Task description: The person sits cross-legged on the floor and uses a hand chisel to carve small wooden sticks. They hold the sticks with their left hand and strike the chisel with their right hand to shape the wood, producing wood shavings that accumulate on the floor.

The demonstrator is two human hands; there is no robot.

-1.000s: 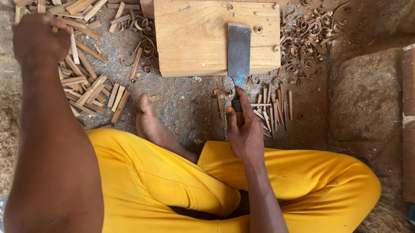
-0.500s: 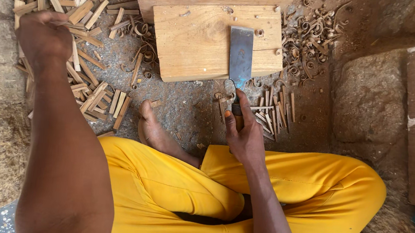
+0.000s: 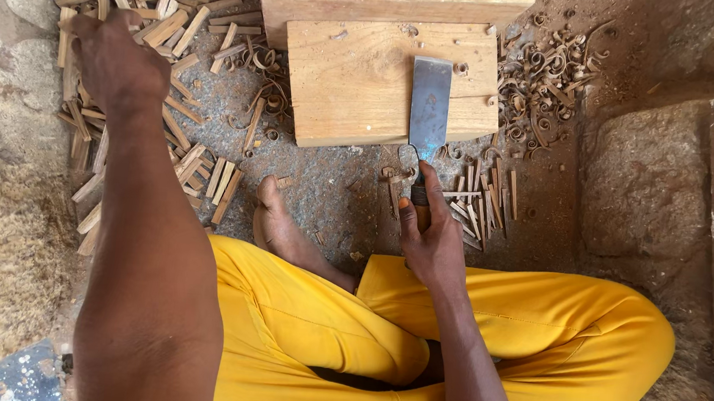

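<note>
**Picking a stick while the blade waits on the block**

The cleaver-like blade (image 3: 430, 104) lies flat on the pale wooden block (image 3: 357, 90) in the upper middle of the frame, its handle hanging off the near edge. The right hand (image 3: 430, 240) is closed around that handle, just below the block. In the upper left, the left hand (image 3: 117, 63) is down on the pile of split wooden sticks (image 3: 175, 25), fingers curled into it; whether it already grips one cannot be told, since the back of the hand hides the fingertips.

To do this well, I judge the left hand should close on a single straight stick and lift it clear without dragging its neighbours. The right hand does best to keep the blade resting flat while the other arm is stretched out, so the edge stays away from the bare foot (image 3: 275, 219) lying between the two hands on the gritty floor (image 3: 332, 190).

A smaller bundle of thin slivers (image 3: 480, 202) lies just right of the handle, and curled shavings (image 3: 545, 79) are scattered to the right of the block. The yellow trousers (image 3: 534, 325) fill the lower frame, and a rough stone (image 3: 639, 180) sits at right.
</note>
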